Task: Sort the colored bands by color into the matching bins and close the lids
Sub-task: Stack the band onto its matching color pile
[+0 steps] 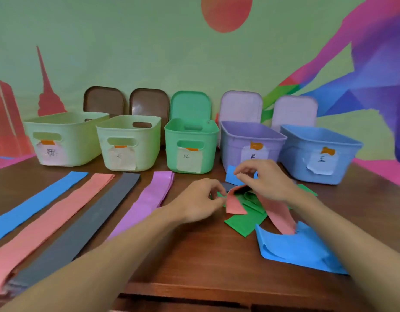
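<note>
A tangled pile of bands lies in front of the purple bin (237, 140): a pink band (236, 204), a green band (241, 222) and a blue band (300, 248). My left hand (200, 200) pinches the pink band's left end. My right hand (264, 179) reaches over the pile with fingers curled, pinching a blue band's edge (231, 176). Four flat stacks lie at the left: blue (37, 201), pink (48, 224), dark grey (86, 224), purple (149, 199). Five open bins stand in a row.
Two pale green bins (66, 131) (129, 131), a green bin (191, 131) and a blue bin (318, 143) carry paper labels. Their lids (190, 104) lean against the painted wall behind. The wooden table's front edge (194, 287) runs close to me.
</note>
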Demonstrator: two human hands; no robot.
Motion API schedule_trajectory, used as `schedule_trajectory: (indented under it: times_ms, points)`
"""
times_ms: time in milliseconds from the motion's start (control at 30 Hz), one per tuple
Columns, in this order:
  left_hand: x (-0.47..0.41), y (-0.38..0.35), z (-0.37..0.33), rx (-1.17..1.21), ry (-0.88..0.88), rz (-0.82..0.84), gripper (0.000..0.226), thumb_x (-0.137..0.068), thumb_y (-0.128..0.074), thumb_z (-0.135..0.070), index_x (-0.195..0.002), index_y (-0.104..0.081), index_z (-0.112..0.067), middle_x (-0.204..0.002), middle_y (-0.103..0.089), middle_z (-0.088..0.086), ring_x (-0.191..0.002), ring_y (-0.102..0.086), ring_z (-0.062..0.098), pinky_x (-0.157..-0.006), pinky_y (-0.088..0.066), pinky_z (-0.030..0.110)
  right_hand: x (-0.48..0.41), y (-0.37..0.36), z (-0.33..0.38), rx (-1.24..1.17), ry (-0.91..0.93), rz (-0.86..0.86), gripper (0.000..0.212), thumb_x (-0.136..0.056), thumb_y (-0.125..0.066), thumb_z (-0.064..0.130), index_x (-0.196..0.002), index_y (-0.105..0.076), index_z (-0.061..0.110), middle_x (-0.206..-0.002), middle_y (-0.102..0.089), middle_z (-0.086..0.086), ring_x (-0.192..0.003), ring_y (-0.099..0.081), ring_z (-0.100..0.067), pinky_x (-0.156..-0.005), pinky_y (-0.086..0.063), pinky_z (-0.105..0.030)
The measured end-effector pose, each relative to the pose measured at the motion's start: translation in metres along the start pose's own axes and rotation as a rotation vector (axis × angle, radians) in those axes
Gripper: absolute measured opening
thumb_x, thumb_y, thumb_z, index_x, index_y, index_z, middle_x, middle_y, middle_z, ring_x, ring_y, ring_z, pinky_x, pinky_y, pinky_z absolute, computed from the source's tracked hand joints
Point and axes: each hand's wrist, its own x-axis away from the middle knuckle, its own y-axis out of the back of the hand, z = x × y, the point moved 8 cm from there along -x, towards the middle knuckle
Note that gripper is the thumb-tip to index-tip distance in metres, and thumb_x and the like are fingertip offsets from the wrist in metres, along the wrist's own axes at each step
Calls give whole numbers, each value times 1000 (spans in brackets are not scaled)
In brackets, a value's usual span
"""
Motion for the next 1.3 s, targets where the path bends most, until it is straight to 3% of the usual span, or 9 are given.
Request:
schedule_trajectory:
  times_ms: [67,200,433,567,733,867,1067,1200,1300]
  points:
    - [-13,-11,-2,52,42,-72,9,-86,-57,-32,-90,-59,-23,-90,-61,-5,-78,-53,10,-77,-45,28,8,6,-13,-13,-13,-87,10,-87,-63,18,-89,-72,22,-82,-69,6,-73,-59,-9,-73,-46,-21]
    - [-25,-26,-7,176,102,-173,24,-84,-59,-40,-86,-46,-19,-78,-62,-4,-67,-51,8,-66,-42,33,21,9,-29,27,20,-191,8,-85,-65,19,-90,-71,22,-85,-66,4,-72,-51,-4,-72,-38,-17]
    - [-23,-32,-1,118,77,-119,41,-75,-61,-12,-110,-42,-21,-81,-58,-7,-68,-54,9,-64,-42,32,28,18,-51,221,35,-121,15,-84,-68,35,-96,-69,25,-81,-48,7,-82,-43,-9,-76,-39,-27]
    - [-23,-30,-7,-95,15,-161,24,-83,-55,-19,-107,-59,-22,-90,-54,-6,-86,-56,18,-78,-42,33,29,14,-52,292,51,-111,8,-84,-69,31,-87,-72,24,-83,-51,4,-83,-47,-14,-78,-44,-38]
    - [-19,-30,-24,-398,-146,-283,19,-95,-45,-28,-106,-59,-21,-97,-57,-4,-94,-55,18,-75,-32,31,32,22,-45,317,82,-216,6,-84,-70,26,-85,-71,20,-83,-56,3,-82,-51,-18,-72,-37,-34]
    - [-14,-17,-27,-366,-144,-371,20,-97,-43,-27,-107,-60,-22,-101,-66,-4,-92,-58,18,-74,-35,31,33,25,-45,275,78,-231,5,-86,-67,25,-83,-67,22,-83,-57,9,-77,-46,-10,-75,-38,-34]
    - [-15,-1,-31,-418,-140,-238,32,-93,-54,-37,-122,-57,-24,-113,-65,-5,-101,-58,17,-79,-37,26,32,22,-43,313,103,-206,7,-89,-63,25,-83,-64,23,-80,-58,12,-76,-44,-8,-74,-30,-28]
    - [-12,4,-30,-665,-136,-165,20,-93,-46,-27,-107,-59,-20,-107,-62,0,-97,-56,22,-75,-30,29,32,20,-39,361,122,-201,8,-88,-64,23,-80,-63,22,-78,-59,10,-75,-48,-13,-73,-29,-29]
    - [-4,16,-28,-702,-81,-197,19,-93,-42,-29,-102,-56,-19,-105,-64,2,-94,-57,28,-69,-25,31,33,18,-27,412,161,-204,7,-85,-62,26,-80,-63,21,-78,-59,9,-76,-53,-18,-71,-26,-28]
